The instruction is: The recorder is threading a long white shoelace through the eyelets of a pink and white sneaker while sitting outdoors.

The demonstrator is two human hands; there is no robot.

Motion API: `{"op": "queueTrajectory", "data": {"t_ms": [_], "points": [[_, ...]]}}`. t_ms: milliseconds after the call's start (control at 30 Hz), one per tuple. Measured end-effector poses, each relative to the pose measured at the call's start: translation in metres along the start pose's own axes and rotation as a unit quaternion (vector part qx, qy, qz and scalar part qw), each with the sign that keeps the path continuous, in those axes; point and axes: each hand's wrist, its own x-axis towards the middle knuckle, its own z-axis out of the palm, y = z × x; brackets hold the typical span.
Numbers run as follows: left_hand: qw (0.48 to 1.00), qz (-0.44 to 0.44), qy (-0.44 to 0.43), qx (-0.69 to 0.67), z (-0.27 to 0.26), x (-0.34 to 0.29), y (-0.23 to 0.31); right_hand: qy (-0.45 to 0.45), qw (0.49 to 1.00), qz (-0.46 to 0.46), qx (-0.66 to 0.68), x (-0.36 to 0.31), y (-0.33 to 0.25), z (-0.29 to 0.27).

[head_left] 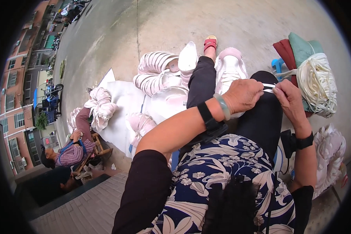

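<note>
ok so both hands are up over the dark-trousered right knee, with a thin white lace strung across the small gap between them. Left hand is curled nearly closed, pinching the lace on its side; right hand has it nipped between thumb and finger. Neither hand is nearer tbh, since the lace touches both

Its long axis runs left to right, close to level, crossways to the thigh underneath. Looks like two strands side by side, one a bit further from the body. The ends are hidden in the grips, so can't tell which way they point

Around that: a pink-and-white sneaker between the legs, lengthwise away from the body, a hank of cream laces beyond the right hand, and striped shoe pieces near the white sheet's right edge
</note>
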Motion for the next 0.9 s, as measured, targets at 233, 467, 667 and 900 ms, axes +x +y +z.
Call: {"op": "queueTrajectory", "data": {"t_ms": [233, 467, 667, 900], "points": [[0.969, -0.091, -0.038, -0.225, -0.056, -0.001, 0.013, -0.004, 0.983, 0.109, 0.146, 0.006, 0.029, 0.016], [0.928, -0.128, 0.046, -0.347, -0.086, 0.018, 0.020, -0.096, 0.951, 0.138, 0.260, 0.042, 0.034, 0.051], [0.912, -0.150, 0.124, -0.361, -0.093, 0.028, -0.003, -0.129, 0.975, 0.078, 0.163, 0.042, 0.025, 0.087], [0.877, -0.195, 0.223, -0.379, -0.092, 0.041, -0.020, -0.033, 0.996, -0.057, -0.064, 0.037, 0.009, 0.095]]}}
